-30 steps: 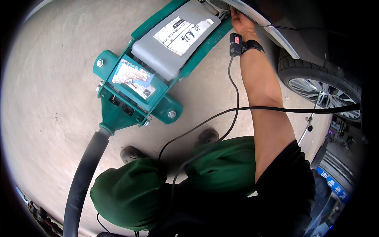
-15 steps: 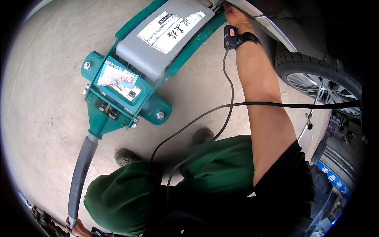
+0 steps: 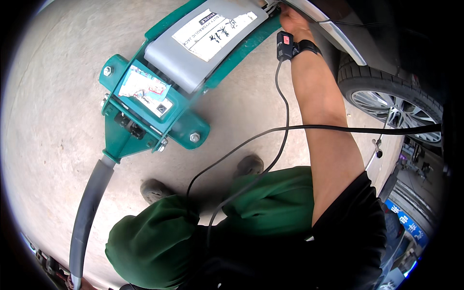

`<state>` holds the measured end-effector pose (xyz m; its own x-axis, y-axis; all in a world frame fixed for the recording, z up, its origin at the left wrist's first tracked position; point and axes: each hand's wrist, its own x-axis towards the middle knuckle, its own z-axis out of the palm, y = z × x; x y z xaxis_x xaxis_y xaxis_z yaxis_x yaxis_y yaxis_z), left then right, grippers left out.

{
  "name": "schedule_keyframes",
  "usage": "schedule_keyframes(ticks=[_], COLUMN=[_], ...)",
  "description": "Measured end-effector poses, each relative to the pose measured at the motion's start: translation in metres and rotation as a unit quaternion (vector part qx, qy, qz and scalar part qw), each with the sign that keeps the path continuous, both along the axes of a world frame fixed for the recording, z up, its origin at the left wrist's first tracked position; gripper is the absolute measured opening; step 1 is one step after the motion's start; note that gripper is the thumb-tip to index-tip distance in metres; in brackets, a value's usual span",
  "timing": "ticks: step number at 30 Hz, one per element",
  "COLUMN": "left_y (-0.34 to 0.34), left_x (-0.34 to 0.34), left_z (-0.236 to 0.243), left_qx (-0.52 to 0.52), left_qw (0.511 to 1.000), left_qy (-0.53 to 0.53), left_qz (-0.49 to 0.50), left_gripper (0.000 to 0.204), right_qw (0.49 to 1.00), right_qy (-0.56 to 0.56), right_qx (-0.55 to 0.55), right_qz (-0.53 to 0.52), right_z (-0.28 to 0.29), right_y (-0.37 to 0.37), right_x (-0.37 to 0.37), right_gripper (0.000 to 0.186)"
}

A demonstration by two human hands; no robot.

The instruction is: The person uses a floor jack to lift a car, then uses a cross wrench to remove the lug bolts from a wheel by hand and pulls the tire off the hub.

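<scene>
A green and grey floor jack [image 3: 181, 63] lies low on the concrete, its front end reaching beneath the side of a dark car [image 3: 374, 36]. Its long handle [image 3: 90, 212], sleeved in dark grey, slants down to the lower left. There my left hand [image 3: 86, 284] grips the metal end of it, mostly cut off by the picture's edge. My right hand [image 3: 292, 20] is at the front of the jack, close under the car's sill. Its fingers are largely hidden, so what they touch is unclear. A strapped black device [image 3: 285, 46] sits on that wrist.
A car wheel [image 3: 394, 101] stands to the right, a metal wrench-like tool [image 3: 378, 147] slanting from it. A black cable [image 3: 357, 128] crosses over my right forearm. My green-trousered knees [image 3: 150, 241] are bent below the jack. Shop equipment [image 3: 415, 193] lines the right edge.
The jack's handle has swung down and to the left, with my left hand moving partly out of the picture. The jack's front and my right hand have shifted slightly right.
</scene>
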<state>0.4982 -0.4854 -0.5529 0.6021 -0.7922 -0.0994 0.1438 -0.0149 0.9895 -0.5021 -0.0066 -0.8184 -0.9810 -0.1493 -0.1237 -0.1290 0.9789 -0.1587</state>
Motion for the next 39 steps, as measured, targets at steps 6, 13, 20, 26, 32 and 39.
schedule_keyframes(ticks=[6, 13, 20, 26, 32, 39], left_y=[0.006, -0.004, -0.007, 0.011, -0.002, -0.001], left_x=[-0.001, -0.009, -0.008, 0.001, -0.011, -0.017], left_z=[-0.007, -0.010, -0.015, -0.022, -0.012, -0.013], left_qx=[0.004, 0.002, -0.003, -0.003, -0.010, -0.006], left_qw=[1.000, 1.000, 1.000, 1.000, 1.000, 1.000], left_qy=[-0.006, -0.011, -0.007, 0.000, 0.000, -0.010], left_qz=[0.000, -0.008, -0.018, -0.005, -0.018, -0.020], left_gripper=[0.012, 0.012, 0.012, 0.012, 0.012, 0.012], right_qw=[0.997, 0.982, 0.968, 0.995, 0.996, 0.996], right_qy=[0.034, 0.162, 0.200, 0.057, 0.040, 0.070], right_qx=[-0.069, -0.014, 0.032, -0.025, -0.075, -0.035], right_qz=[0.002, 0.093, 0.150, 0.073, 0.033, 0.043], right_z=[0.013, -0.008, -0.023, 0.053, 0.042, 0.020], right_y=[-0.004, 0.029, 0.026, -0.016, -0.011, -0.008], right_x=[0.015, -0.016, -0.038, 0.039, 0.036, 0.015], right_gripper=[0.049, 0.050, 0.030, 0.057, 0.058, 0.055])
